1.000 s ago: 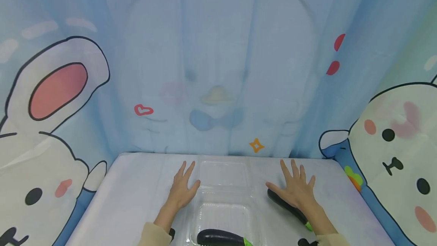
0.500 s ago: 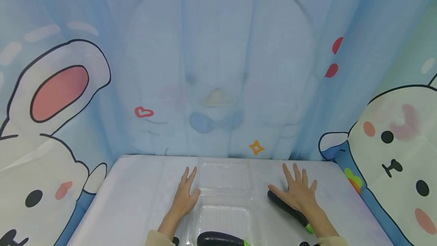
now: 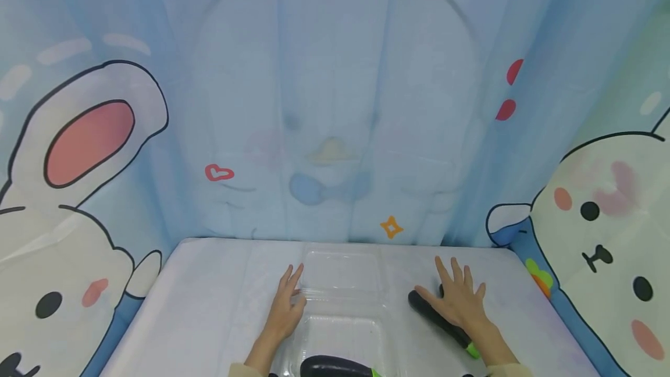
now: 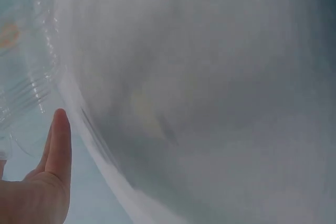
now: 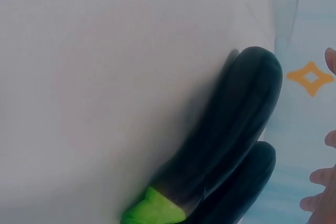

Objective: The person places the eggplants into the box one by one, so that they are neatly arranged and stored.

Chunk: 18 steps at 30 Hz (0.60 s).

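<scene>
A clear plastic clamshell box [image 3: 384,330] stands with its lid folded back, and a dark eggplant [image 3: 335,366] lies at its near side, partly cut off by the frame. My left hand [image 3: 285,313] is at the box's left side, fingers extended toward the lid [image 3: 342,269]. The left wrist view shows that hand [image 4: 47,182] beside the clear plastic [image 4: 31,61]. Above a second eggplant [image 3: 437,317] with a green cap, my right hand [image 3: 460,305] is spread, holding nothing. Another eggplant [image 5: 241,182] lies alongside it in the right wrist view, mostly hidden by the hand in the head view.
A white cloth covers the table [image 3: 199,307]. Behind it hangs a pale blue curtain [image 3: 335,74] with printed cartoon animals on both sides.
My left hand has shifted a little to the right, toward the box, and its thumb sits closer to the fingers. The right hand has barely moved. The eggplants stay in place.
</scene>
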### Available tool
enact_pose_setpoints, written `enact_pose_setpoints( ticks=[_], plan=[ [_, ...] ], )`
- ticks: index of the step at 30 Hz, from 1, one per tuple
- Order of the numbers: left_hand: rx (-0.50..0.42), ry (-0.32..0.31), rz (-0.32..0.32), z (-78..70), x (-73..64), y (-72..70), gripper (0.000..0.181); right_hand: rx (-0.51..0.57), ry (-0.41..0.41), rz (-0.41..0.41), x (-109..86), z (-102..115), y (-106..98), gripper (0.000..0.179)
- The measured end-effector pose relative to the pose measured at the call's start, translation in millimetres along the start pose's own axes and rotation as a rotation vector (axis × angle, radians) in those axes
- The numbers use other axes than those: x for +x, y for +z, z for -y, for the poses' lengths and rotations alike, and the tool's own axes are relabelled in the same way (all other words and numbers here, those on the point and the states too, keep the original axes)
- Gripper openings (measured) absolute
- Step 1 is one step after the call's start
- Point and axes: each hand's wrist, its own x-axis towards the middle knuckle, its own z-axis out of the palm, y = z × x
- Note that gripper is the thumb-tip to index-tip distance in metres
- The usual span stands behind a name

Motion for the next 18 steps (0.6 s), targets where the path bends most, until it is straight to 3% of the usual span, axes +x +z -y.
enact_pose_setpoints(
  ticks=[10, 18],
  plan=[
    [-0.067, 0.029, -0.015, 2.3, 1.8, 1.6, 0.072, 0.037, 0.039, 0.023, 3.9, -8.3, 1.6, 0.099],
    [-0.052, 0.067, -0.032, 6.0, 0.5, 5.5, 0.071, 0.090, 0.044, 0.060, 6.1, -22.9, -4.4, 0.093]
  ],
)
